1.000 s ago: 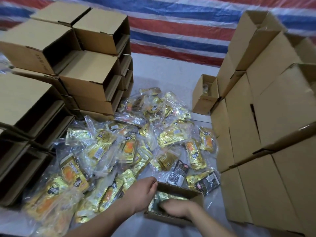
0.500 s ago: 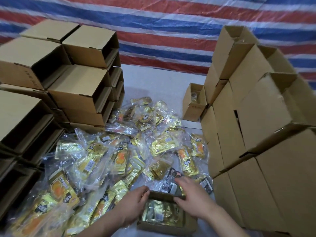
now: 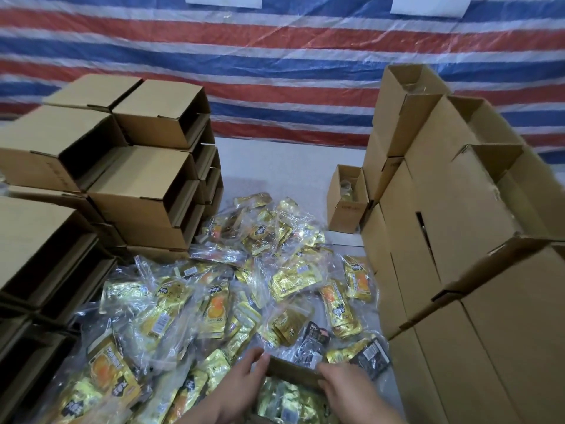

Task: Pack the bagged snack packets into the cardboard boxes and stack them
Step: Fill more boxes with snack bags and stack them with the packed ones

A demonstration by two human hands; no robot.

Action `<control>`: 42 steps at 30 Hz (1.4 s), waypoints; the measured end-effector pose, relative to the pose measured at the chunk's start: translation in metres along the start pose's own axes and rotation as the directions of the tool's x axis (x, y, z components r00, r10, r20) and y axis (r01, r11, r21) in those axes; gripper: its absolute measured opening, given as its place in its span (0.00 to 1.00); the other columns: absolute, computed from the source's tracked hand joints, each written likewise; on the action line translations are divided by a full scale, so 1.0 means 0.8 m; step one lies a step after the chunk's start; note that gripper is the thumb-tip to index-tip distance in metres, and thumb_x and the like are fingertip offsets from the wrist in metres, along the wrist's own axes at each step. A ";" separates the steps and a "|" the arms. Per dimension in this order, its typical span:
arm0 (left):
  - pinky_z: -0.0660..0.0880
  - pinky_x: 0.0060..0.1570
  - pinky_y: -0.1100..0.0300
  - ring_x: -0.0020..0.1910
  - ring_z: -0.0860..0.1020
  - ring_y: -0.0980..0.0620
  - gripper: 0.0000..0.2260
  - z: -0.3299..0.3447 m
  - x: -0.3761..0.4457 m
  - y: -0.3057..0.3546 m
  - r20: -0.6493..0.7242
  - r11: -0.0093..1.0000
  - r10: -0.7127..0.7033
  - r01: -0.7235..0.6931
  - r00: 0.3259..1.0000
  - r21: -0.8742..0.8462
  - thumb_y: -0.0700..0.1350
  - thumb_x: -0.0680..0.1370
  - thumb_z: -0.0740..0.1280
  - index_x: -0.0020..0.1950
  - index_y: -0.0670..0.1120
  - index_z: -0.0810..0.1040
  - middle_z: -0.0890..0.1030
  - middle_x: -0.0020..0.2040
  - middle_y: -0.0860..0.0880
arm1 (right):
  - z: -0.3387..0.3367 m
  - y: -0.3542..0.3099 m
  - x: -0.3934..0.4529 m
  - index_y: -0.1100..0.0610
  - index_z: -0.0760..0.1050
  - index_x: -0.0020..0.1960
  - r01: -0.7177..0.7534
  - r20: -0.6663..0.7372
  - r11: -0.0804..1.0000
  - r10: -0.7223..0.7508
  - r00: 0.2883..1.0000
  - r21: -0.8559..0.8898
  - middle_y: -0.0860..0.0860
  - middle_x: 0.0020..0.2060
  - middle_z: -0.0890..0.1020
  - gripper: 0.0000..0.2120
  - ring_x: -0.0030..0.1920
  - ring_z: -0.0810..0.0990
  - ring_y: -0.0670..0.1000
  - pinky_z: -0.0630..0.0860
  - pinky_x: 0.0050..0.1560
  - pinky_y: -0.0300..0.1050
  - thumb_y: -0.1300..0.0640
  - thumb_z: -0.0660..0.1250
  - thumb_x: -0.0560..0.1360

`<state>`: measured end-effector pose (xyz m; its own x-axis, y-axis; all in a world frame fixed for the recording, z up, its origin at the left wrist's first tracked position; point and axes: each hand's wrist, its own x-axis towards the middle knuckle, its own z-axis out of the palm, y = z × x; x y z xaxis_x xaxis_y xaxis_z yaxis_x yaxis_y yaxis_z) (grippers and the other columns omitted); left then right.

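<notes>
A striped tarp (image 3: 275, 71) hangs far beyond the fingers. Stacks of cardboard boxes stand on both sides: open empty ones (image 3: 101, 185) to the left, taller ones (image 3: 458, 240) to the right. Between them, just beyond the fingers, lies a heap of bagged snack packets (image 3: 229, 301). Nearest, an open box (image 3: 290, 373) holding gold packets sits between both hands. The left hand (image 3: 238, 390) grips its left wall, fingers curled over the rim; the right hand (image 3: 348, 390) seems to clasp the far right corner.
</notes>
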<state>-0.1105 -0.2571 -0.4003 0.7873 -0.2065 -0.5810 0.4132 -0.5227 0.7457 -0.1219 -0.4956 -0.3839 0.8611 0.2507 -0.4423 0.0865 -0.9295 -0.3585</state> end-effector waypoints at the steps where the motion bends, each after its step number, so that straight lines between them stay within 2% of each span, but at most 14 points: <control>1: 0.62 0.69 0.60 0.68 0.69 0.57 0.24 -0.003 0.000 0.010 -0.001 0.998 -0.005 0.005 1.000 -0.070 0.65 0.81 0.53 0.73 0.56 0.68 0.71 0.71 0.55 | -0.007 0.001 -0.004 0.49 0.76 0.54 -0.033 -0.036 0.999 0.034 0.999 0.027 0.48 0.48 0.83 0.06 0.50 0.82 0.49 0.76 0.52 0.43 0.52 0.61 0.81; 3: 0.56 0.77 0.51 0.76 0.63 0.54 0.34 -0.010 0.000 0.035 -0.042 0.974 -0.007 -0.003 0.999 -0.228 0.70 0.77 0.50 0.78 0.54 0.64 0.65 0.75 0.56 | -0.026 0.006 -0.010 0.48 0.76 0.54 -0.092 -0.123 0.990 0.104 0.987 0.104 0.48 0.48 0.83 0.06 0.50 0.81 0.48 0.75 0.48 0.44 0.51 0.62 0.80; 6: 0.54 0.78 0.49 0.78 0.60 0.53 0.39 -0.016 0.009 0.082 -0.114 0.904 -0.016 -0.035 0.993 -0.427 0.71 0.74 0.49 0.80 0.51 0.61 0.62 0.78 0.55 | -0.062 0.012 -0.005 0.48 0.76 0.55 -0.191 -0.279 0.955 0.251 0.927 0.226 0.46 0.44 0.83 0.04 0.45 0.80 0.47 0.73 0.41 0.42 0.52 0.64 0.81; 11: 0.54 0.75 0.53 0.79 0.56 0.52 0.33 -0.004 0.038 0.155 -0.159 0.922 0.063 -0.118 0.985 -0.369 0.68 0.79 0.47 0.82 0.54 0.54 0.57 0.81 0.54 | -0.110 0.016 0.030 0.56 0.77 0.58 -0.302 -0.421 0.883 0.442 0.792 0.359 0.54 0.46 0.84 0.09 0.47 0.81 0.57 0.74 0.42 0.47 0.56 0.63 0.80; 16: 0.68 0.69 0.53 0.68 0.72 0.49 0.35 0.034 0.060 0.211 -0.017 0.898 0.129 -0.124 0.992 -0.422 0.64 0.79 0.61 0.81 0.55 0.50 0.68 0.73 0.56 | -0.161 0.017 0.071 0.56 0.76 0.56 -0.343 -0.443 0.796 0.574 0.689 0.499 0.55 0.50 0.83 0.08 0.47 0.79 0.58 0.72 0.42 0.46 0.56 0.61 0.81; 20: 0.72 0.61 0.66 0.61 0.75 0.56 0.31 0.045 0.089 0.259 -0.113 0.910 0.182 -0.211 0.977 -0.357 0.47 0.81 0.62 0.81 0.50 0.50 0.71 0.67 0.58 | -0.209 0.009 0.105 0.53 0.71 0.45 -0.306 -0.492 0.795 0.576 0.653 0.524 0.52 0.42 0.81 0.07 0.43 0.78 0.57 0.66 0.35 0.43 0.56 0.60 0.82; 22: 0.74 0.58 0.67 0.69 0.72 0.46 0.31 0.034 0.111 0.288 -0.193 0.926 0.184 -0.236 0.964 -0.294 0.42 0.82 0.59 0.81 0.48 0.47 0.66 0.74 0.50 | -0.231 0.007 0.124 0.55 0.76 0.55 -0.248 -0.458 0.735 0.611 0.646 0.630 0.54 0.49 0.82 0.08 0.46 0.80 0.57 0.67 0.37 0.43 0.55 0.59 0.82; 24: 0.76 0.60 0.60 0.70 0.71 0.42 0.27 0.016 0.139 0.319 -0.249 0.950 0.134 -0.196 0.959 -0.244 0.41 0.83 0.55 0.81 0.44 0.50 0.65 0.77 0.43 | -0.249 0.008 0.143 0.55 0.75 0.65 -0.126 -0.390 0.602 0.649 0.653 0.789 0.51 0.49 0.81 0.14 0.41 0.80 0.49 0.68 0.35 0.41 0.55 0.60 0.81; 26: 0.77 0.61 0.47 0.64 0.76 0.38 0.23 -0.007 0.168 0.348 -0.264 0.956 0.108 -0.173 0.958 -0.237 0.42 0.82 0.53 0.78 0.42 0.59 0.72 0.71 0.38 | -0.264 0.011 0.161 0.52 0.73 0.68 0.033 -0.310 0.395 0.665 0.679 0.918 0.46 0.50 0.79 0.18 0.42 0.77 0.44 0.69 0.35 0.41 0.53 0.64 0.79; 30: 0.79 0.40 0.49 0.45 0.80 0.41 0.15 -0.047 0.220 0.395 -0.251 0.939 0.160 -0.226 0.955 -0.261 0.40 0.81 0.52 0.66 0.43 0.70 0.79 0.52 0.42 | -0.283 0.019 0.204 0.45 0.69 0.73 0.173 -0.245 0.174 0.619 0.746 0.969 0.45 0.65 0.77 0.25 0.60 0.77 0.49 0.76 0.49 0.45 0.42 0.66 0.77; 32: 0.81 0.43 0.44 0.45 0.81 0.40 0.12 -0.061 0.248 0.415 -0.233 0.944 0.183 -0.237 0.955 -0.228 0.40 0.81 0.53 0.60 0.43 0.71 0.79 0.49 0.42 | -0.289 0.023 0.231 0.42 0.65 0.75 0.148 -0.223 0.171 0.623 0.750 0.974 0.46 0.70 0.73 0.32 0.66 0.74 0.53 0.74 0.63 0.57 0.34 0.65 0.75; 34: 0.81 0.44 0.45 0.43 0.80 0.42 0.10 -0.070 0.274 0.435 -0.196 0.949 0.210 -0.248 0.958 -0.196 0.40 0.81 0.54 0.58 0.43 0.72 0.78 0.49 0.42 | -0.300 0.029 0.255 0.44 0.62 0.76 0.131 -0.242 0.217 0.644 0.725 0.967 0.47 0.72 0.71 0.37 0.69 0.72 0.55 0.70 0.68 0.61 0.30 0.64 0.72; 39: 0.80 0.35 0.56 0.33 0.80 0.52 0.07 -0.080 0.328 0.480 -0.036 0.949 0.264 -0.267 0.964 -0.170 0.42 0.82 0.57 0.47 0.47 0.74 0.82 0.35 0.50 | -0.334 0.060 0.302 0.52 0.67 0.71 0.163 -0.274 0.222 0.709 0.649 0.961 0.52 0.65 0.77 0.37 0.62 0.78 0.56 0.76 0.64 0.57 0.31 0.67 0.71; 42: 0.77 0.35 0.58 0.38 0.78 0.50 0.08 -0.078 0.352 0.500 0.013 0.955 0.267 -0.263 0.964 -0.135 0.43 0.84 0.54 0.48 0.47 0.71 0.78 0.41 0.47 | -0.346 0.080 0.324 0.53 0.70 0.70 0.196 -0.279 0.199 0.717 0.638 0.960 0.53 0.64 0.78 0.36 0.60 0.79 0.57 0.77 0.62 0.57 0.32 0.67 0.71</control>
<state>0.3053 -0.4725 -0.2453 0.8631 -0.3494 -0.3647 0.2493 -0.3333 0.9093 0.2457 -0.5652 -0.2943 0.7516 -0.5821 -0.3101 -0.2948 0.1241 -0.9475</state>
